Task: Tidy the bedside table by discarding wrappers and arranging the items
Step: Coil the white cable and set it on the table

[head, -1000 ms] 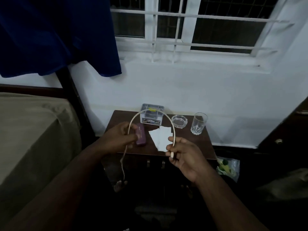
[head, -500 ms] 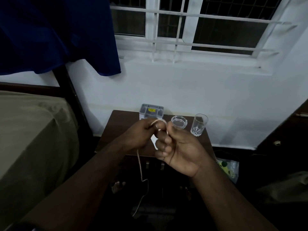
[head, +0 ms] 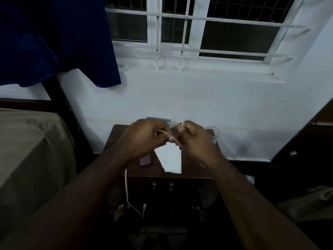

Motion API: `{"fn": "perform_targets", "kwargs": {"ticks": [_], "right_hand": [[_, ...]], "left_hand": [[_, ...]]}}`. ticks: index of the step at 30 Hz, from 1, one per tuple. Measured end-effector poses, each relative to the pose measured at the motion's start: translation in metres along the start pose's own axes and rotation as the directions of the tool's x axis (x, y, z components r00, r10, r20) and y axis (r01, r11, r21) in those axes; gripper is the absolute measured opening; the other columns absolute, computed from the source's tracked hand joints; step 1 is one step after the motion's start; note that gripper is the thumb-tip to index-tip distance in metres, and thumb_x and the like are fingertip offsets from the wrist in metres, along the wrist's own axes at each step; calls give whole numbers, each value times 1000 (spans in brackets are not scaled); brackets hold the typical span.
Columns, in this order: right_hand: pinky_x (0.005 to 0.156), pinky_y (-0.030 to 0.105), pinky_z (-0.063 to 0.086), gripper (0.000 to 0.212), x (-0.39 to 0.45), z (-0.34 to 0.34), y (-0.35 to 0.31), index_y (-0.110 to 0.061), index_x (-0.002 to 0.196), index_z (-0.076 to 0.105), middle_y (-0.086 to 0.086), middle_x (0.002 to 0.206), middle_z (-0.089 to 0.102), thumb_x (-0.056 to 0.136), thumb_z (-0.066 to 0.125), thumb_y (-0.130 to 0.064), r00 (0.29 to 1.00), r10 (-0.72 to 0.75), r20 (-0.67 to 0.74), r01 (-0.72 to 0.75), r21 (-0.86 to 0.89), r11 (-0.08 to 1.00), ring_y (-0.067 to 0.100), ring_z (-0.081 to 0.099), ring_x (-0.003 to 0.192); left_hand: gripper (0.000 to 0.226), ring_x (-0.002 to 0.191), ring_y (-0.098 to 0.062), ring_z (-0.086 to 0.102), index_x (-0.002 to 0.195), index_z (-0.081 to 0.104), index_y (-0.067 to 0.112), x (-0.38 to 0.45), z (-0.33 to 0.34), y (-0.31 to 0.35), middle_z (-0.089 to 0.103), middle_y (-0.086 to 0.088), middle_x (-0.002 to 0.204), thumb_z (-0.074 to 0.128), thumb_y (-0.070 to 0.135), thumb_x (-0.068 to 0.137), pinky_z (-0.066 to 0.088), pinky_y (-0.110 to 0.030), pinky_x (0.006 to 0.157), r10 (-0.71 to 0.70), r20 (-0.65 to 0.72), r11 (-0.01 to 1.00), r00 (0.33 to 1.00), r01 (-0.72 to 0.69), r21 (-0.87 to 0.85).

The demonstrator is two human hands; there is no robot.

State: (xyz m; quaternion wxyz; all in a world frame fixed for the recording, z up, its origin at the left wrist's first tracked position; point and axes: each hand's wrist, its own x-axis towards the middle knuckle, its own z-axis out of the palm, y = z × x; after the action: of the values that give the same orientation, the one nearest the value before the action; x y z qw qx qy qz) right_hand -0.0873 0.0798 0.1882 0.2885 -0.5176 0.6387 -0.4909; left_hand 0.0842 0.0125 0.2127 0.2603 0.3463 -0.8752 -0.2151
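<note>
A white wall [head: 180,98] fills the middle of the frame, with a barred window [head: 189,27] across the top. A blue cloth [head: 54,38] hangs in the upper left. A bed [head: 30,147] with an olive cover takes the left side, its dark frame post running up beside the wall. Dark furniture [head: 310,141] stands at the right edge.

The dark wooden table [head: 194,170] sits at centre, against the wall, with two small handles on its front below. Both forearms reach up from the bottom of the frame and meet above it.

The left hand [head: 140,139] is curled closed around a pale cable [head: 126,184], which runs out of the fist toward the right hand and also drops from under the left wrist down in front of the table, bending near the floor. The right hand [head: 196,139] is likewise closed, pinching the cable, with a short loop showing above its knuckles. The hands are near each other, the cable spanning the small gap.

On the table, white paper [head: 171,159] lies at centre below the hands. A purple object [head: 145,161] lies just left of it, partly under the left wrist. A glass [head: 213,134] stands at the right rear, partly behind the right hand. A box [head: 167,120] peeks out behind the hands, at the rear.
</note>
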Motion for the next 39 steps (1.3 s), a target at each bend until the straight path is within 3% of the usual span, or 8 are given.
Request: {"fn": "perform_targets", "kwargs": {"ticks": [2,5,14,19,24,33,35,39], "right_hand": [[71,33,52,23,-5,6,-8,-10,90,61,9,70,65,101,41,-9,972,143,189,-176,175,969,18,59,56],[70,37,53,20,-12,7,-17,-9,105,61,6,60,50,103,43,-17,874,238,424,-459,559,690,15,43,46],[75,35,57,32,-21,6,-29,-10,91,66,-1,59,49,96,47,-36,861,-15,508,-463,797,388,13,50,52],[97,47,52,28,-22,-2,-22,-3,99,70,12,81,70,97,47,-19,853,-36,521,-426,733,530,27,72,80],[92,43,56,28,-21,-11,-14,0,95,74,22,97,73,91,58,-23,897,160,413,-418,672,611,32,72,95],[95,39,54,15,-15,-25,-13,-10,90,76,9,95,76,92,62,-16,947,217,235,-296,383,875,22,70,95],[76,31,57,15,-16,-24,-18,-5,96,71,10,86,72,94,59,-13,938,201,281,-316,461,829,19,67,80],[47,20,38,12,-22,-10,-27,-9,99,62,4,69,56,93,53,-14,879,84,470,-449,753,482,10,48,51]], "left_hand": [[5,79,-3,60,85,72,32,11,-8,2,65,10,81,72,31,80,48,-29,70,78,-18,997,997,-78,-25],[7,82,-2,60,84,74,27,19,-8,-3,66,8,84,76,22,80,43,-19,71,50,-65,982,997,-61,-177],[14,79,-4,65,93,73,8,5,27,-16,71,-3,85,61,14,95,49,-20,73,-154,-34,732,988,91,-675],[22,73,-6,63,95,73,23,-3,30,-14,70,11,77,52,23,101,50,-24,68,-157,93,627,983,172,-760],[22,58,-4,50,87,75,28,-4,18,-24,65,4,73,58,17,97,43,-19,55,-145,-15,745,989,99,-659],[23,88,0,70,116,70,28,-10,14,-25,75,2,103,58,28,97,53,-24,72,-162,99,777,982,189,-601],[30,101,-1,68,127,63,31,-9,17,-25,71,2,115,58,28,97,54,-23,79,-138,122,785,983,183,-592],[44,123,-17,59,137,51,42,-5,23,-10,59,7,138,53,24,98,52,-43,101,-115,162,712,980,195,-675]]}}
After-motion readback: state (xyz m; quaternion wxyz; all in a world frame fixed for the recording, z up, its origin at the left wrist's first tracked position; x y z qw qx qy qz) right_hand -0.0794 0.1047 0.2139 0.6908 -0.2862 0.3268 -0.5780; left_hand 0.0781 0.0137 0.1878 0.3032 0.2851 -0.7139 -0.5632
